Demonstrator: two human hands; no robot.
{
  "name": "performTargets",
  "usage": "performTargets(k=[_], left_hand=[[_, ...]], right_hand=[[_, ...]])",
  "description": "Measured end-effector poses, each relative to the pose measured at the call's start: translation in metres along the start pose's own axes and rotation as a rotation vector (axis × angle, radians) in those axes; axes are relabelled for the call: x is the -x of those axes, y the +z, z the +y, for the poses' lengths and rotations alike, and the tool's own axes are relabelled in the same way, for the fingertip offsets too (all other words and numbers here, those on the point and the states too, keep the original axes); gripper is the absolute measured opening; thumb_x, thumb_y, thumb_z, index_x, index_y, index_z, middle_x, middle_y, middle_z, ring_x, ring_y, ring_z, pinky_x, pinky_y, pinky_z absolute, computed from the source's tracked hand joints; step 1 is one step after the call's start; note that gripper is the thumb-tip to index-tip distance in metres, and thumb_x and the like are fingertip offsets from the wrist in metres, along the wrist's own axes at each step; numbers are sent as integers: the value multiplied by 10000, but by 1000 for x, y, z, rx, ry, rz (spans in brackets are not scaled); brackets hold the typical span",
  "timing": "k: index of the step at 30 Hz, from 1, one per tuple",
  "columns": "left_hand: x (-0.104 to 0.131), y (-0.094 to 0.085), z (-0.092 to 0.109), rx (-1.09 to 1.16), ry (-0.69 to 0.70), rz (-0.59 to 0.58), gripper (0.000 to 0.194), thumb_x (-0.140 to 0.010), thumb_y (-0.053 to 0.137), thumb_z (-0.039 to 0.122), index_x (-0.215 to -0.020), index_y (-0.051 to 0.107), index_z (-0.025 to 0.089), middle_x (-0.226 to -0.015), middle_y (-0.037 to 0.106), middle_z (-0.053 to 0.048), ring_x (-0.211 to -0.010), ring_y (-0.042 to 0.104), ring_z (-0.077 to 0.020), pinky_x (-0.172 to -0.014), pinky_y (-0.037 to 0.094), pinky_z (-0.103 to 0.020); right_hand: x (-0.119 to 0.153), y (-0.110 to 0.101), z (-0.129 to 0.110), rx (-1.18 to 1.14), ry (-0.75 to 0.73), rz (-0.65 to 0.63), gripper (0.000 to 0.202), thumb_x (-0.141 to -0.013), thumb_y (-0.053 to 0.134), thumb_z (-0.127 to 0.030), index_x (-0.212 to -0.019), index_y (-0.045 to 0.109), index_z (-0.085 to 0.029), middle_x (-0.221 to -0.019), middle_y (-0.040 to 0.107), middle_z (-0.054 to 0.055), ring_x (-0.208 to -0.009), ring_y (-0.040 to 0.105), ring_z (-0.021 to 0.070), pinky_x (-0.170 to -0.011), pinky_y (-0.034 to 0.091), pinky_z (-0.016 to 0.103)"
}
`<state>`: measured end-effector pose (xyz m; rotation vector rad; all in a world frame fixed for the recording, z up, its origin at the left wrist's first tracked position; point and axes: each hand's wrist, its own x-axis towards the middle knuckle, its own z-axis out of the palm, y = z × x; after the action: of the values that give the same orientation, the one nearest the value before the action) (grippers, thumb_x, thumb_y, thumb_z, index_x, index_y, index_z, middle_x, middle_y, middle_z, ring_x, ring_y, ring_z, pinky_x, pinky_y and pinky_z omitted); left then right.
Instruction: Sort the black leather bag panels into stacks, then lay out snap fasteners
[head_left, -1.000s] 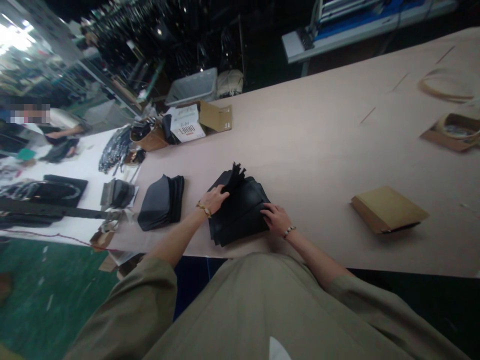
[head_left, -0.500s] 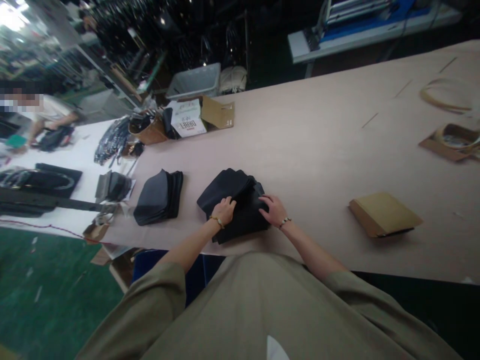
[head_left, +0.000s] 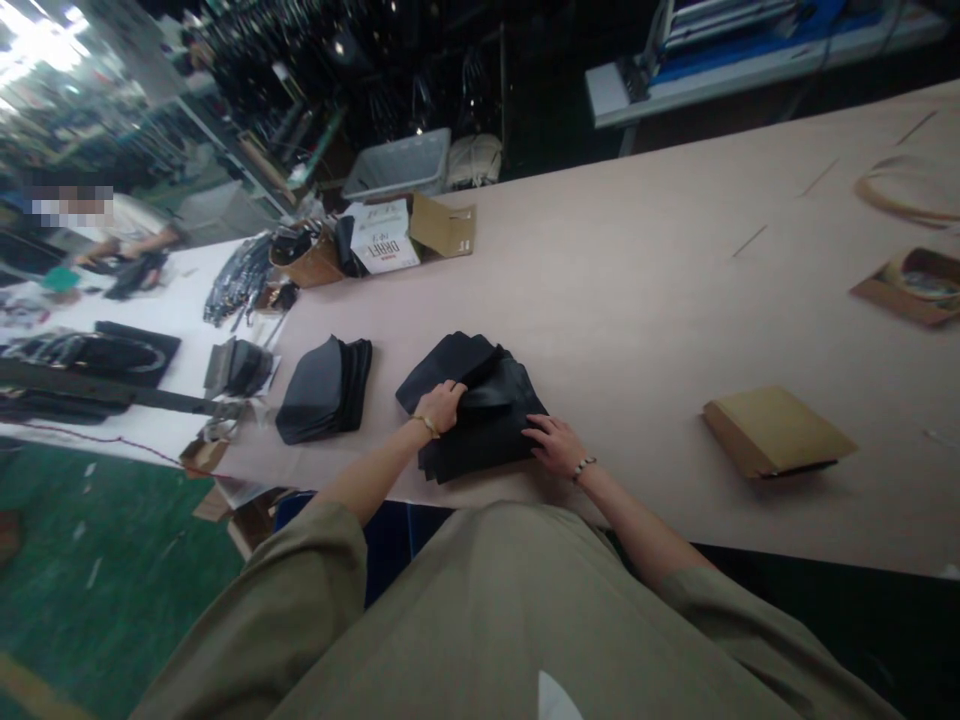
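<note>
A loose pile of black leather-like pieces [head_left: 472, 440] lies in front of me on the table. My left hand [head_left: 441, 405] is closed on the near edge of the upper black piece [head_left: 450, 362], which is partly lifted and folded, so a greyer surface shows beneath it. At the pile's right edge, my right hand [head_left: 556, 446] lies with its fingers apart, fingertips touching the black material. A neater stack of black pieces [head_left: 319, 392] stands to the left of the pile.
A brown cardboard-covered stack [head_left: 780, 430] sits to the right. Along the far edge stand an open carton [head_left: 382, 238] and a brown container [head_left: 309, 258]. Rolls of tape or strip [head_left: 919, 280] lie far right. A co-worker [head_left: 127, 235] works at the white table on the left.
My left hand has drawn the upper piece back a little, baring more of the pile beneath. My right hand has slid slightly right and toward me, its fingers straighter.
</note>
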<state>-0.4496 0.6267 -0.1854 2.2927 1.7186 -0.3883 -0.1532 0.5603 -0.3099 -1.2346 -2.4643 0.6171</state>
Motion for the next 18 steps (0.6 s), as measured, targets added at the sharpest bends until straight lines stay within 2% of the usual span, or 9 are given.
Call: performTargets(k=[4,6,8,10,12,14,15,17,18], left_hand=[[-9,-58,-54,40,-61,99,587,-802,471,61,-1379,386,131,-1078,640,-128,-956,642,-243,-868,511,-363],[-6,-67,-63,14,-1,144,537,-823,459,58,-1354,406,116,-1075,641,-127,-982,641,-238,-890,506,-360],[2,-54,-54,-2,129,172,489,-842,435,42,-1321,461,134,-1224,604,-137,-1111,606,-223,-965,485,-347],[11,-24,-34,-29,260,144,521,-856,404,21,-1341,497,187,-1432,486,-126,-1235,543,-215,-1015,466,-343],[20,10,-11,-66,329,53,584,-866,402,20,-1383,510,268,-1547,364,-89,-1273,513,-214,-1026,465,-357],[28,37,8,-74,306,-6,543,-877,432,46,-1335,581,297,-1568,339,-69,-1276,503,-215,-1053,448,-363],[32,45,15,-58,267,2,480,-895,447,80,-1292,621,284,-1557,360,-68,-1284,494,-216,-1079,428,-362],[37,54,23,3,177,56,350,-945,480,233,-1248,656,240,-1515,421,-85,-1312,465,-228,-1120,394,-366],[39,55,26,33,142,79,362,-954,500,341,-1261,650,221,-1495,445,-96,-1322,454,-241,-1127,390,-375]], right_hand=[[0,-2,7,17,-54,16,329,-864,631,-228,-1185,700,-249,-1401,555,77,-1242,527,268,-1031,442,460],[0,-3,9,16,-78,27,296,-902,599,-274,-1178,702,-250,-1382,575,72,-1233,533,264,-1017,440,455],[-2,-4,9,8,-89,42,286,-929,573,-313,-1175,704,-251,-1349,603,67,-1226,538,261,-1006,434,447],[-5,-8,7,2,-90,51,274,-942,561,-337,-1155,711,-252,-1298,638,59,-1205,548,254,-999,422,435],[-11,-15,4,6,-90,28,254,-948,557,-351,-1111,725,-254,-1237,671,55,-1164,567,244,-996,407,426],[-20,-26,0,16,-76,-41,244,-954,548,-360,-1064,736,-249,-1170,696,57,-1112,590,234,-986,403,414],[-27,-31,-3,21,-55,-88,248,-957,541,-365,-1048,737,-245,-1137,705,58,-1079,603,230,-965,412,401],[-43,-41,-11,37,34,-167,274,-968,517,-383,-1032,736,-231,-1078,716,67,-1003,627,223,-887,442,366],[-53,-46,-15,44,92,-186,297,-975,498,-394,-1033,734,-223,-1057,718,74,-963,635,220,-840,453,350]])
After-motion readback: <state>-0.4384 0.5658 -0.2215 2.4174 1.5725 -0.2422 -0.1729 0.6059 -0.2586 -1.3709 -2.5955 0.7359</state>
